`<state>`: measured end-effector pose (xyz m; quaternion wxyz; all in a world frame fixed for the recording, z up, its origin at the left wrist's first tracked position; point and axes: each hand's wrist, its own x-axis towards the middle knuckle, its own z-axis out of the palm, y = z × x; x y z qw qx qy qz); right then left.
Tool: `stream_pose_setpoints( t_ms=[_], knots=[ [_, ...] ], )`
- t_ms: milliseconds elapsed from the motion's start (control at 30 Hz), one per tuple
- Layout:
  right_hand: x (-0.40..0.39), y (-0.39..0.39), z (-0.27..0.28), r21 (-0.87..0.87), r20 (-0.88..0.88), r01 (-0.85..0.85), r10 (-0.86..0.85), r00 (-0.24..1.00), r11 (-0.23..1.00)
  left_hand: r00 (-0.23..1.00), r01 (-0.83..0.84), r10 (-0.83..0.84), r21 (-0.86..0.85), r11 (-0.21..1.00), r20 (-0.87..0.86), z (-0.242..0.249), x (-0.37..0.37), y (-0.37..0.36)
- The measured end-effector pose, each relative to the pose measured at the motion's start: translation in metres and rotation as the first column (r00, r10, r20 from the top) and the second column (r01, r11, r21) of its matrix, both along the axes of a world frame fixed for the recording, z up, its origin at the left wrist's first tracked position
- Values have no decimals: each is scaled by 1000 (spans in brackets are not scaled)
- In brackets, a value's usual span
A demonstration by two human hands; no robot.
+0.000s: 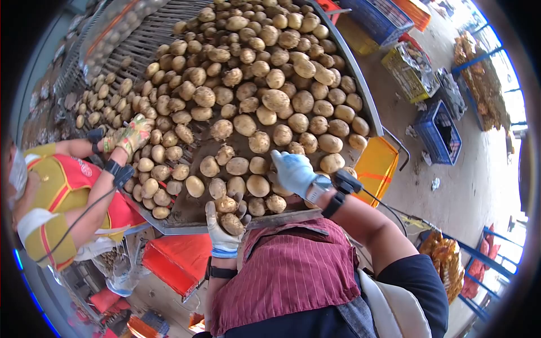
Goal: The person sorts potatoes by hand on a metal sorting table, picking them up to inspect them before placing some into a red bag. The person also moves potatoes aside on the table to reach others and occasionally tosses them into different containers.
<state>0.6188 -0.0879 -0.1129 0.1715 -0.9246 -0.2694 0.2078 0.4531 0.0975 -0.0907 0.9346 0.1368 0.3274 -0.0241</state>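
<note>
A sloping metal sorting table (186, 217) is heaped with brown, soil-marked potatoes (276, 100). My left hand (225, 241), in a white glove with a blue cuff, is at the near edge with its fingers curled up around a potato (231, 224). Another potato (226, 204) touches it between the fingers. Over the potatoes to the right is my right hand (294, 173), in a light blue glove, palm down. One of its fingers stretches forward, and the others are partly hidden. I see no potato gripped in it. Loose potatoes lie between my hands.
At the left, a co-worker's gloved hands (135, 135) are among the potatoes. A slatted chute (127, 48) lies beyond. Orange-red (174, 262) and yellow (376, 169) bins flank the table. Blue (439, 132) and yellow crates (410, 73) stand on the floor at right.
</note>
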Motion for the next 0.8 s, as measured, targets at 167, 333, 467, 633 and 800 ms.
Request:
stream_pose_setpoints(
  t_ms=[167, 333, 467, 633, 800],
  knots=[
    [-43, 13, 35, 628, -103, 15, 63, 993, 778, 988, -124, 128, -53, 991, 83, 6, -2, -21],
    [87, 35, 9, 520, 463, -11, -271, 844, 854, 974, -221, 221, -9, 975, 53, 10, -6, -10],
    [86, 54, -2, 189, 588, 12, -123, 800, 982, 931, -318, 327, -77, 945, 160, 6, -14, 0],
    [-6, 24, -7, 333, 374, -211, 77, 924, 919, 833, -494, 495, -70, 866, 245, -12, -51, 29],
    [-6, -8, -24, 28, 538, -338, 271, 798, 941, 558, -829, 821, 42, 557, 121, 8, -143, 79]
  ],
)
